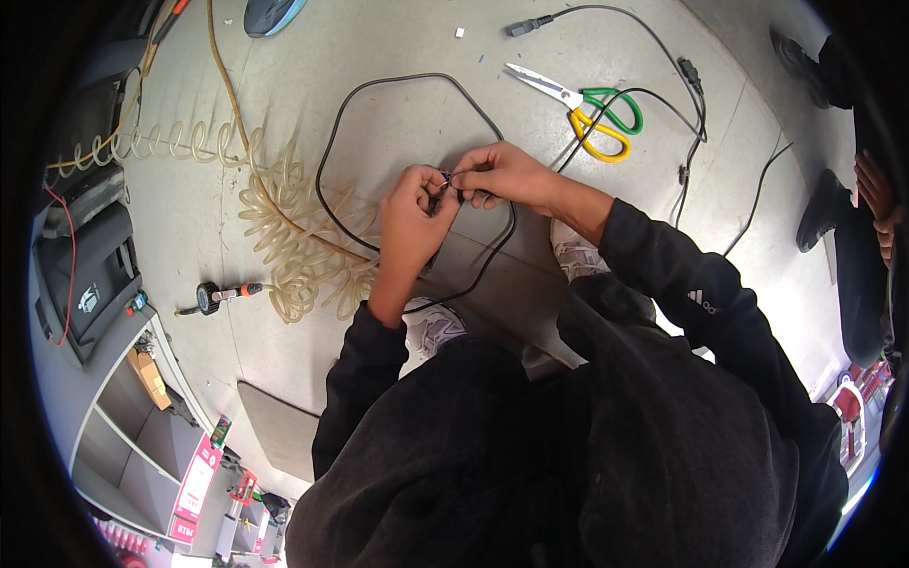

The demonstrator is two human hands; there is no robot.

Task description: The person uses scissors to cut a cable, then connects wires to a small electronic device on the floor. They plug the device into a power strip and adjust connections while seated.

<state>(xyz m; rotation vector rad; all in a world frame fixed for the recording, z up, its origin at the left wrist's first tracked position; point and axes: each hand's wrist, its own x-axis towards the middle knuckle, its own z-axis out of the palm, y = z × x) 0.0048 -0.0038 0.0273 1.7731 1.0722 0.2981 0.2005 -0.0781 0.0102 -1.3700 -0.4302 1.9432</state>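
Note:
My left hand and my right hand meet above the floor, fingertips almost touching. Both are closed in a pinch on thin wires, which are small and partly hidden by the fingers. A black cable loops on the floor around and beneath my hands. To the far right of them lies a pair of scissors, blades slightly apart, with one green and one yellow handle.
A power cord with plugs lies at the far right. Coiled clear hose spreads at left, beside an air gun with a gauge. Grey shelves stand lower left. Another person's hand and shoes show at the right edge.

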